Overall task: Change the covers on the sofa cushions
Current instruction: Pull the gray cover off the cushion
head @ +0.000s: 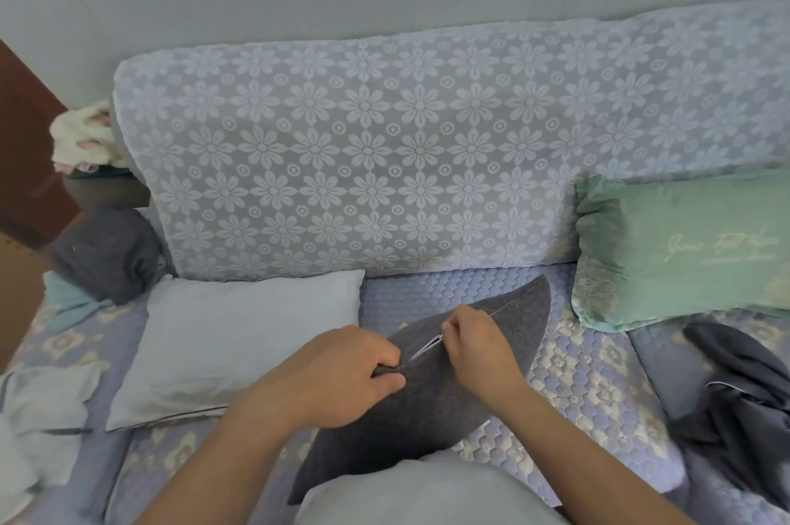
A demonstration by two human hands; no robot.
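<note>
A dark grey cushion [431, 392] lies tilted on the sofa seat [598, 387], under both hands. The left hand [342, 375] grips the cover's edge, its fingers [387, 375] curled round the fabric beside the open end of the zip [425, 347]. Just right of them, the right hand [479, 343] pinches at the zip, its fingers [449, 330] closed narrowly; the pull itself is too small to see. Left of the left fingers lies a pale blue cushion [231, 345]; well right of the right fingers, a green cushion [684, 251] leans on the floral backrest [384, 148], with a crumpled dark cover [739, 409] below it.
</note>
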